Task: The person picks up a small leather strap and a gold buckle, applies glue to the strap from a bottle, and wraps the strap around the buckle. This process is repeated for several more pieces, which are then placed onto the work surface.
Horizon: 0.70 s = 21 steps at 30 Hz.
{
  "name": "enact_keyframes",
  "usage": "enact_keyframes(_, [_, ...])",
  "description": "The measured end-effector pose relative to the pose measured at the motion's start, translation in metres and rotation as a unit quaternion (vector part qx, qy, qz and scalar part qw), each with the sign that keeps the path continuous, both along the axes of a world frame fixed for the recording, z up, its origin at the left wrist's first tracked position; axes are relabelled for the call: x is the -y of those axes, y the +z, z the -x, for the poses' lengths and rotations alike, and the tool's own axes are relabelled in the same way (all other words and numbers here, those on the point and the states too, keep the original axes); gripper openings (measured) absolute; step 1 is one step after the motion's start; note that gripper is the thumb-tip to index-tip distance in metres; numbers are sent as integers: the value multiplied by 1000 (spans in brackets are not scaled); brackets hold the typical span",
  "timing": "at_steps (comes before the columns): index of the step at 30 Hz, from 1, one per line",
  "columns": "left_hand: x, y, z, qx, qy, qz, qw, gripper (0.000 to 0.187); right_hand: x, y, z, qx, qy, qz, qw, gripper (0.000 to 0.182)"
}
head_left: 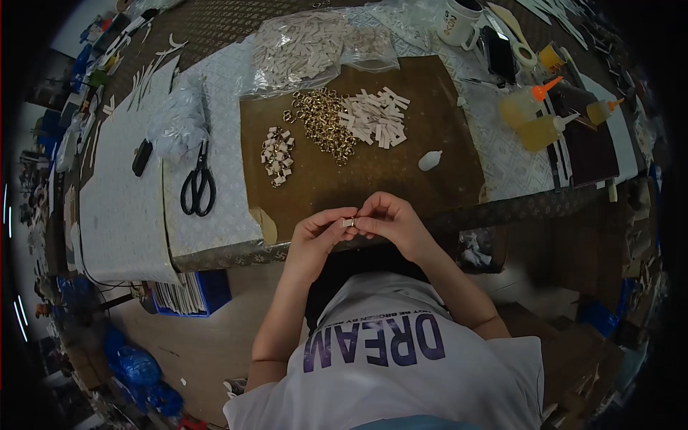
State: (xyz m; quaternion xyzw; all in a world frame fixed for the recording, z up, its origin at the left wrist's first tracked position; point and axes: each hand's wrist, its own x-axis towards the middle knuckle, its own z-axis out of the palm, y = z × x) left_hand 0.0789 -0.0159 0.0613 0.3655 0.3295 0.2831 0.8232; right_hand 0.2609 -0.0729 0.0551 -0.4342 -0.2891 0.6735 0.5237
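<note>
My left hand (322, 231) and my right hand (390, 221) meet at the near edge of the brown work mat (430, 93), both closed in a pinch. Between their fingertips is a small white strip (348, 223) with what looks like a gold metal ring at its right end; fingers partly hide it. Beyond my hands lie a pile of gold metal rings (326, 125) and, touching it on the right, a pile of loose white strips (376, 118). On the mat's left is a smaller heap of white strips folded through gold rings (277, 155).
Black-handled scissors (198, 186) lie left of the mat, near a crumpled clear bag (179, 122). Clear bags of strips (297, 54) sit at the back. A white teardrop-shaped piece (430, 160) is on the mat. Yellow-liquid bottles (541, 132) and a mug (459, 23) stand right.
</note>
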Motion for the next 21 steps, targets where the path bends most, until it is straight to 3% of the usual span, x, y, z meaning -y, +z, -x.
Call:
enact_keyframes(8, [6, 5, -4, -108, 39, -146, 983, 18, 12, 16, 6, 98, -36, -38, 994, 12])
enact_keyframes(13, [12, 11, -8, -106, 55, -126, 985, 19, 15, 15, 9, 155, -56, -32, 986, 8])
enact_keyframes(17, [12, 10, -6, -93, 39, -77, 992, 21, 16, 6, 10, 113, -65, -40, 991, 8])
enact_keyframes(21, [13, 4, -9, -88, 34, -114, 989, 20, 18, 6, 9, 118, -80, -45, 989, 8])
